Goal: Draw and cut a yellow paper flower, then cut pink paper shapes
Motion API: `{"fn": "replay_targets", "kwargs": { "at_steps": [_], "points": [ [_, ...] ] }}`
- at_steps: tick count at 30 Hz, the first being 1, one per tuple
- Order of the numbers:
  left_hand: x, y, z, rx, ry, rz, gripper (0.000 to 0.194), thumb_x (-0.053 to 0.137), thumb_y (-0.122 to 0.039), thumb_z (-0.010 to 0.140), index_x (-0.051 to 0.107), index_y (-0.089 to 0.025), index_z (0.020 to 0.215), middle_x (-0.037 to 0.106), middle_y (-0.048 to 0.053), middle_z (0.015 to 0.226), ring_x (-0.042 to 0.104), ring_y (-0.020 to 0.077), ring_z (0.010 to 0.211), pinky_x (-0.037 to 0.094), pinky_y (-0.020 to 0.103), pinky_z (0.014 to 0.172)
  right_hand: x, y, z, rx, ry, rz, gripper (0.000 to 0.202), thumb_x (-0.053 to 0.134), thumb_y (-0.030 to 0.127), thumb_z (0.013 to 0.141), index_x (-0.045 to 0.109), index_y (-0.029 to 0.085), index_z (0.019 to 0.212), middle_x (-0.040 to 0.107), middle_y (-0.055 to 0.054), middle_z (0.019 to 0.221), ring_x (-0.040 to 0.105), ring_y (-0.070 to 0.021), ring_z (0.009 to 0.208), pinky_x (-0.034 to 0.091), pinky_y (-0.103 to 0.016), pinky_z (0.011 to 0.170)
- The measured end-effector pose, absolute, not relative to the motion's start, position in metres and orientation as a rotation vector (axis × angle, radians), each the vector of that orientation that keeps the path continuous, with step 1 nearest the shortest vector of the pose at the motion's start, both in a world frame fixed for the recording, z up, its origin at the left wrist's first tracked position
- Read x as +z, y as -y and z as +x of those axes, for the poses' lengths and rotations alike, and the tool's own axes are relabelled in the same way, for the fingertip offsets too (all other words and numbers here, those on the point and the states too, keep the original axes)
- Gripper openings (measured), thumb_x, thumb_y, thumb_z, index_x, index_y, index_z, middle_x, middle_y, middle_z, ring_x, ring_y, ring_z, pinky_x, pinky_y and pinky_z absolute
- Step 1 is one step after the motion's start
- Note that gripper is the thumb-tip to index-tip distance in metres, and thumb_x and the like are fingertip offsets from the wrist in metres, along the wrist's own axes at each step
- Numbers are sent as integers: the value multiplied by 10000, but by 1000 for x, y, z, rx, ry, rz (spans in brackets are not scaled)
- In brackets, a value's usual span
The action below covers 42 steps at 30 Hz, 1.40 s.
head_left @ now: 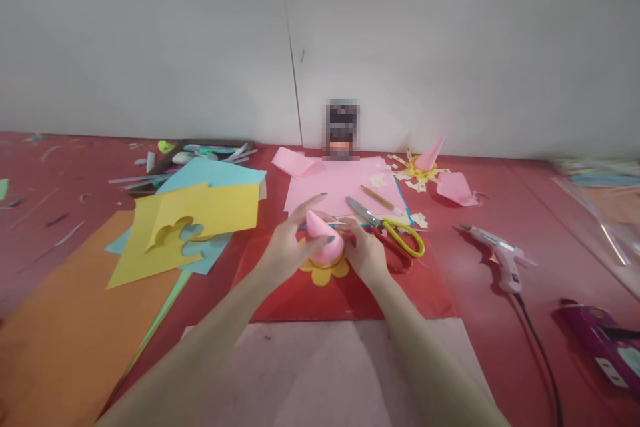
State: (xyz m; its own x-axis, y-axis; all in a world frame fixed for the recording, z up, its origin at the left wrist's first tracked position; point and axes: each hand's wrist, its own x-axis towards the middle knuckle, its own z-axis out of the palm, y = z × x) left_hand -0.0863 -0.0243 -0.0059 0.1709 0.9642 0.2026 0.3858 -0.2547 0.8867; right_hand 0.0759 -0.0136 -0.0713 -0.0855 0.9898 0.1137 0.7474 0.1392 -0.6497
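On a red table (550, 227), with a red sheet (300, 303) spread beneath the work, two paper parts appear to be at the stage of being seated one on the other. The left hand (287, 243) pinches from its side, thumb on the near face, fingers reaching behind; the right hand (367, 257) bends in opposite, its exact grip hidden. Scissors (370, 215) lie just beyond the right hand. A yellow flower (321, 277) rests below both hands, petals showing. Between them a pink cone (327, 253) sits over the flower, point up, tipped leftward; the next move seems to call for light, even pressure near its base.
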Motion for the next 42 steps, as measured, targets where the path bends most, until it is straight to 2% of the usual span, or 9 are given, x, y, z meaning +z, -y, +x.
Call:
{"fn": "replay_targets", "kwargs": {
  "at_steps": [5,11,16,19,23,29,33,38,42],
  "points": [
    [-22,29,-95,918,-1209,1717,786,684,-287,665,297,-335,1348,465,68,1330,425,264,1218,441,382,920,-76,13,78,653,1793,-1497,318,416,146,812,538,272,1077,694,2,981,645,-208,866,463,-285,686],
    [-46,30,-116,930,-1185,1662,650,676,-301,685,411,-353,1277,407,59,1380,433,249,1219,411,397,970,-82,11,81,630,1692,-1432,343,342,80,788,560,212,1018,669,-51,980,623,-196,893,462,-308,780],
    [-55,30,-117,881,-1171,1611,692,674,-287,685,369,-355,1302,524,40,1278,512,226,1145,463,404,920,-82,10,80,602,1700,-1436,364,329,59,765,562,195,1010,662,-61,981,609,-197,919,456,-313,801],
    [-55,30,-115,849,-1189,1621,654,685,-277,671,424,-359,1265,561,29,1237,548,227,1100,482,405,894,-80,12,78,590,1717,-1464,365,327,61,766,562,194,1012,659,-63,987,608,-203,916,454,-314,796],
    [-56,31,-115,855,-1227,1652,577,684,-279,671,491,-361,1209,564,33,1235,540,247,1111,467,445,908,-76,15,77,612,1738,-1497,368,330,68,765,565,204,1014,658,-61,973,613,-205,873,459,-304,746],
    [-57,30,-123,907,-1162,1515,557,625,-325,728,444,-332,1255,512,59,1291,489,251,1169,426,457,957,-76,16,77,641,1658,-1495,360,319,89,780,573,197,1011,653,-64,922,602,-200,821,456,-298,707],
    [-57,24,-129,1191,-1163,1281,361,419,-353,862,501,-247,1196,608,97,1132,568,231,1053,442,423,933,-79,17,80,668,1583,-1442,360,335,94,776,576,203,1020,647,-60,929,597,-196,831,451,-296,730],
    [-60,23,-137,1369,-1295,1150,284,378,-348,882,574,-229,1049,640,49,914,604,193,848,471,376,841,-72,20,81,735,1507,-1374,309,342,83,777,596,210,900,644,-32,842,597,-177,799,446,-272,718],
    [-60,27,-139,1317,-1355,1220,273,374,-349,883,585,-248,1023,628,36,878,585,193,843,461,357,813,-69,22,80,767,1512,-1344,306,337,61,757,591,207,845,632,-25,787,589,-169,731,441,-268,677]
  ]
}}
